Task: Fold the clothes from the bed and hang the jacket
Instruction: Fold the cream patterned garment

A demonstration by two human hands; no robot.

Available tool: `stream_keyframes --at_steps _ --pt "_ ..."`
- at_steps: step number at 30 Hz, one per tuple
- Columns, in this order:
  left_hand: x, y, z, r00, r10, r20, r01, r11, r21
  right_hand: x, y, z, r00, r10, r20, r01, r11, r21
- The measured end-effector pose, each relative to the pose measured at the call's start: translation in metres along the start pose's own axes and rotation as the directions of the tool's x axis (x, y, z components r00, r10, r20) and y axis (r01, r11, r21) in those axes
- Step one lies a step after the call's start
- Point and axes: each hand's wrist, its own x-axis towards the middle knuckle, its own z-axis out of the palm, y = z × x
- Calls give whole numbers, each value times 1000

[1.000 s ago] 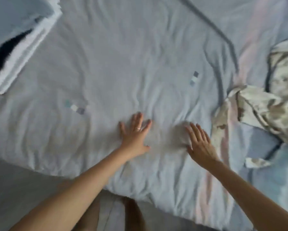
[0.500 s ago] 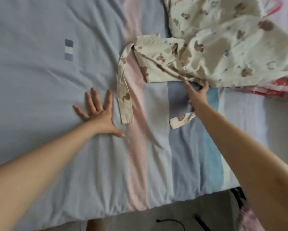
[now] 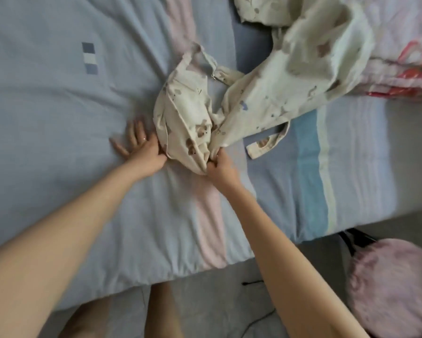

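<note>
A cream garment (image 3: 273, 86) with a brown bear print lies bunched across the middle of the bed (image 3: 58, 106). It has straps, and one loose strap (image 3: 266, 145) trails to the right. My right hand (image 3: 221, 167) grips a bunched fold of the garment at its near end. My left hand (image 3: 144, 150) lies with straight fingers on the sheet, touching the left edge of the cloth; its thumb side is partly hidden under the fabric.
A pink and red patterned cloth (image 3: 400, 67) lies folded at the bed's right edge. A fuzzy pink round cushion or stool (image 3: 395, 289) stands on the floor at lower right. A thin dark cable (image 3: 253, 282) lies on the grey floor. The striped bedspread is bare to the left.
The view swung right from the bare sheet to the garment. My right hand reached the garment, took hold of it and dragged it toward me. The left hand stayed flat on the sheet.
</note>
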Motion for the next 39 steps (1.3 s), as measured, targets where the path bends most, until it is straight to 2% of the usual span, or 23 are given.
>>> stream_keyframes --at_steps 1,2,3,4,5,6,8,10,12,13,14,15,16,18,19,21,23,25,28,31,33,36,39 --pt "-10 -3 0 996 29 -83 -47 972 -231 -20 5 16 997 -26 78 33 995 -89" --pt "-29 -6 -1 989 18 -148 -91 860 -501 -42 8 33 987 -56 154 85 978 -191" --pt "-48 -4 -3 982 -46 -186 -107 672 -733 -58 10 46 967 -98 233 166 942 -293" --pt "-73 -10 -6 983 -88 -161 -91 525 -846 -79 10 63 936 -143 322 257 902 -348" --pt "-90 -13 -7 990 -65 -127 -82 466 -881 -97 6 74 895 -202 398 357 860 -366" --pt "-102 -19 -6 998 9 -69 -63 536 -842 -113 1 84 842 -281 461 463 815 -349" --pt "-125 -48 -1 986 102 130 -7 813 -582 -143 -6 107 719 -497 485 658 713 -245" --pt "-133 -71 1 968 107 228 -5 913 -408 -154 -2 115 695 -525 492 688 684 -241" --pt "-142 -83 -3 968 141 209 -41 906 -422 -159 5 110 770 -336 542 501 844 -190" --pt "-150 -88 -13 967 166 193 -66 895 -441 -161 5 104 803 -243 545 302 953 -19" --pt "-156 -88 -23 963 186 193 -75 876 -476 -158 8 95 848 -158 506 61 977 203" --pt "-162 -90 -35 964 203 174 -88 855 -512 -155 7 82 902 -19 431 -183 887 423" --pt "-168 -92 -50 967 204 156 -83 824 -560 -148 9 68 921 127 369 -348 693 631" --pt "-180 -104 -80 972 197 132 -77 788 -610 -132 13 38 919 252 302 -353 188 917" --pt "-194 -112 -101 972 196 132 -80 798 -597 -130 9 21 931 228 286 -294 0 956" --pt "-211 -124 -132 960 230 159 -107 828 -550 -121 -11 -8 952 143 271 -254 -127 959" --pt "-219 -127 -143 954 230 193 -117 877 -465 -110 -37 -15 941 193 278 -281 -16 960" --pt "-239 -129 -163 978 169 121 -122 937 -329 -125 -77 -17 944 206 259 -282 94 955" --pt "-265 -128 -180 995 77 -68 -77 997 5 -155 -122 -20 978 76 197 -206 152 967" --pt "-301 -108 -201 993 118 -32 -122 966 -227 -210 -163 -33 992 -88 89 -45 416 908" --pt "-317 -77 -219 973 210 -97 -225 954 -196 -248 -202 -40 963 -260 66 123 646 754" --pt "-345 -16 -256 832 399 -386 -490 854 -173 -316 -253 -76 824 -564 -50 503 688 523" --pt "-367 18 -307 643 371 -670 -617 768 -168 -348 -282 -128 762 -628 -157 616 629 474"
